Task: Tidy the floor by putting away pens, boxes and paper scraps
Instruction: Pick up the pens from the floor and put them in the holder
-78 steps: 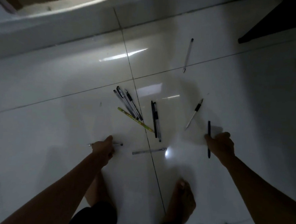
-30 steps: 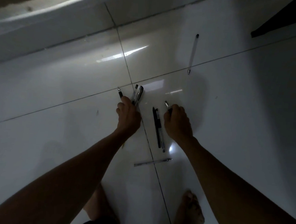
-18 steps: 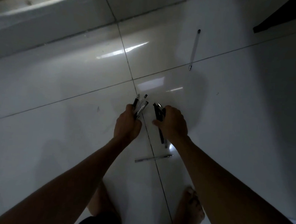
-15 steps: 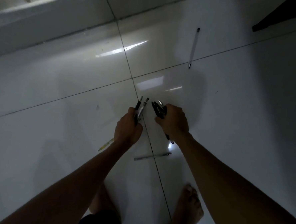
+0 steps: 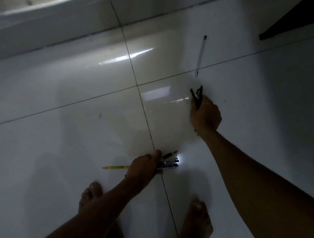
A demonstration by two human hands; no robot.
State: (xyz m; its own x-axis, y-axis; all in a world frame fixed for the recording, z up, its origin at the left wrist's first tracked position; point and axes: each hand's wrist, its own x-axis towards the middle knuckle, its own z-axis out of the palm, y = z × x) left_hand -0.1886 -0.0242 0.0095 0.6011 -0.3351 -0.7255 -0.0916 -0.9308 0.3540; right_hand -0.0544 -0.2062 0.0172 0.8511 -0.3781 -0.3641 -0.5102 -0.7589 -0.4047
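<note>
The left hand (image 5: 144, 166) is closed around a bundle of pens (image 5: 169, 162) whose ends stick out past its fingers, a yellow pencil (image 5: 115, 167) poking out the other side. The right hand (image 5: 205, 115) grips dark pens (image 5: 197, 96). Beyond its fingertips, a clear pen (image 5: 200, 55) lies on the tiled floor (image 5: 58, 149).

Both arms were bare, with no sleeves; the 2 feet (image 5: 197, 222) were bare too, and dark shorts (image 5: 116, 234) covered the legs.
</note>
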